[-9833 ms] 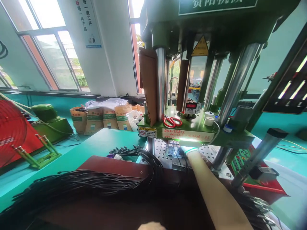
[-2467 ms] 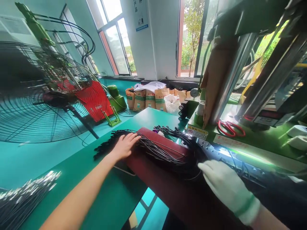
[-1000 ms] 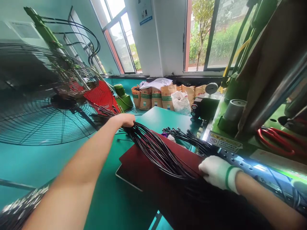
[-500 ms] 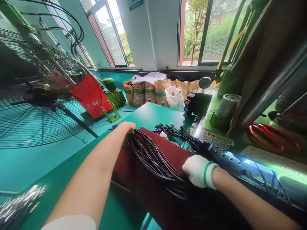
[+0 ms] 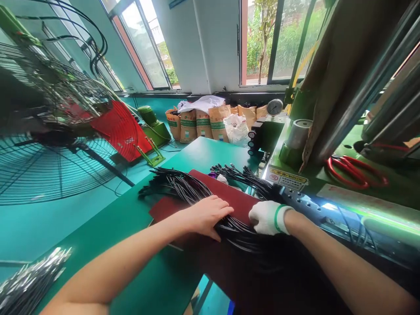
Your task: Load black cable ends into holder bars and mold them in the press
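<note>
A thick bundle of black cables (image 5: 187, 186) lies across a dark red board (image 5: 226, 191), its many connector-like ends fanned out at the far left. My left hand (image 5: 210, 214), bare, is over the middle of this bundle, fingers on the far side and thumb on the near side, gripping it. Further right, my right hand (image 5: 266, 217) wears a white glove with a green cuff band. Its fingers are curled closed at the bundle by the board's edge; the fingertips are hidden. Beyond the board lies a second group of black cables (image 5: 252, 179).
The green tabletop (image 5: 131, 245) extends to the left and back, with another cable bundle (image 5: 36, 280) at lower left. A green machine (image 5: 295, 144) with a gauge stands right. A large fan (image 5: 59, 144) is at left. Paper sacks (image 5: 203, 127) line the wall.
My left hand has moved right and nearer, from the bundle's far left end to its middle. The cable ends now lie spread on the left. My right hand stays nearly in place.
</note>
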Tool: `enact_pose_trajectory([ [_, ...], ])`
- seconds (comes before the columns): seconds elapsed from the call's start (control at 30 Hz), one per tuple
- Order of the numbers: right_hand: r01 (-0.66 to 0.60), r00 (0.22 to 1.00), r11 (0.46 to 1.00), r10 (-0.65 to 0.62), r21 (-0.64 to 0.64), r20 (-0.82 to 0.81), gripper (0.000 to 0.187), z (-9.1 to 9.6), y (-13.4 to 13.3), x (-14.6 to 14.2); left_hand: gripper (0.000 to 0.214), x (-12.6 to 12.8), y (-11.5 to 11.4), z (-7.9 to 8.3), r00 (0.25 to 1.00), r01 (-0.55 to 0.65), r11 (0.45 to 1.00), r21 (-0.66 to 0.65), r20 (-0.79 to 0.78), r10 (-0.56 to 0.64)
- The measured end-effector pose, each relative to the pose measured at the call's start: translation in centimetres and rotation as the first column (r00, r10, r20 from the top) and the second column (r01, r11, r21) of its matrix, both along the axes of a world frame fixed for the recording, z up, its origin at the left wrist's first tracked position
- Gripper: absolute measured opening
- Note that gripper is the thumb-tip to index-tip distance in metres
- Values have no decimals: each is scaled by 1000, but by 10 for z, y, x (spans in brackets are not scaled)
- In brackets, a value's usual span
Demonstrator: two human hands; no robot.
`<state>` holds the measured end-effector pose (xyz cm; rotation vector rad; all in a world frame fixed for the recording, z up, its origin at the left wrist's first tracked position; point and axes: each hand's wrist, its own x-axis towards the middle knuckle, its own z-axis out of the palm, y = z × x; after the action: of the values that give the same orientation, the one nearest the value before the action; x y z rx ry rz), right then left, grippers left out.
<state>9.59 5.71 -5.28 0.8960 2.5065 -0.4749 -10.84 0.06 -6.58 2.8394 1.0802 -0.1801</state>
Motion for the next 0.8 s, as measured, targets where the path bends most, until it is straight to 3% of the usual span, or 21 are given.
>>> enact_pose_trajectory([
  [0.1,48,999,998,-49,-50,0,25,1,7,2,19,3,2,8,997,5,992,128,-81,5],
  [0.2,102,994,988,-106,-113,-35,22,-2,17,3,10,3,2,23,998,-37,955,296,-45,53],
  [0.27,108,990,976,-123,-191,-66,20,-8,22,1,8,5,-1,30,997,-58,940,336,-23,70],
  [0.4,70,981,913,-136,-402,-138,15,-24,27,-5,9,7,-1,35,997,-81,952,294,11,82],
  [0.63,67,934,846,-240,-529,-265,9,-40,31,-2,34,1,20,40,996,-10,986,165,87,-4],
  [0.73,89,914,814,-295,-574,-278,9,-38,29,3,48,0,12,32,993,15,953,301,111,-51],
  [0.8,86,906,783,-319,-616,-278,10,-34,27,4,43,0,2,21,988,64,887,457,94,-119],
])
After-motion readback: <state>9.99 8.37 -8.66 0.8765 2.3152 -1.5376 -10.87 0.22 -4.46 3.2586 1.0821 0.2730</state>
